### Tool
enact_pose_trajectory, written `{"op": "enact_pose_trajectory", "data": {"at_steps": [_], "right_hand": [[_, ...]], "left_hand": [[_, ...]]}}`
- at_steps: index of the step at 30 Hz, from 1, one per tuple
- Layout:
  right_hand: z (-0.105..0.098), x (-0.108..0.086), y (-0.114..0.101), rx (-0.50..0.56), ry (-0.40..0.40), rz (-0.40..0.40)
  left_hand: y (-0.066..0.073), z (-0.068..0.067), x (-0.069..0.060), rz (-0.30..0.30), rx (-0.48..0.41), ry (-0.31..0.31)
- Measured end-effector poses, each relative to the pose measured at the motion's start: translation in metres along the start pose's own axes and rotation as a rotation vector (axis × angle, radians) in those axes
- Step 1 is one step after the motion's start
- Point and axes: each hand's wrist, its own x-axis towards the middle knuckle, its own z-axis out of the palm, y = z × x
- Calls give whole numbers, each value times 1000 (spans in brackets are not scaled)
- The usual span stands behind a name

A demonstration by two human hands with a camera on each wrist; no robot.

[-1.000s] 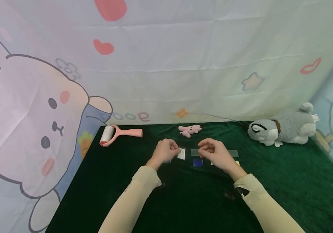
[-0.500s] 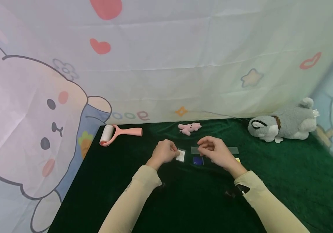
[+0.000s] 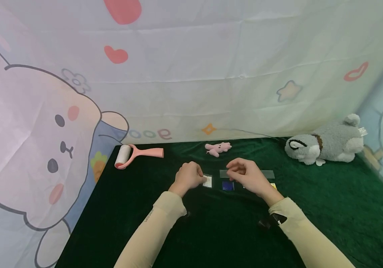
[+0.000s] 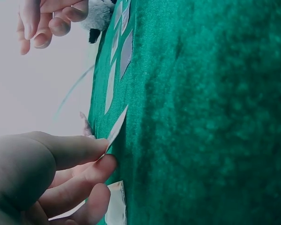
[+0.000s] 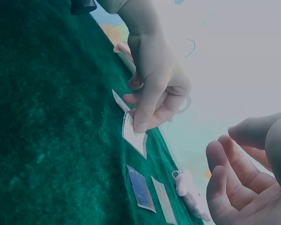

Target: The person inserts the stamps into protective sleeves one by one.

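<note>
Card (image 5: pixel 132 134), pt. hidden, pinched in L hand (image 5: pixel 160 91)

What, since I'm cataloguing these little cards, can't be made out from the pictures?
Pale strip, head view: middle hidden by the right grip.
White card, head view: part of its left side covered by the left grip.
Lower card, left wrist view: partly behind the left grip, cut off by the bottom edge.
Blue card, head view: print too small to read.
</note>
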Motion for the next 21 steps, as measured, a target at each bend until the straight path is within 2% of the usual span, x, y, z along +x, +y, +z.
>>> {"op": "enact_pose_trajectory", "data": {"at_steps": [10, 21], "right_hand": [[0, -3, -1, -7, 3, 6], [-3, -2, 0, -17, 3, -3]], "left_hand": [[2, 1, -3, 10, -7, -13], [2, 1, 0, 22, 9, -12]]}}
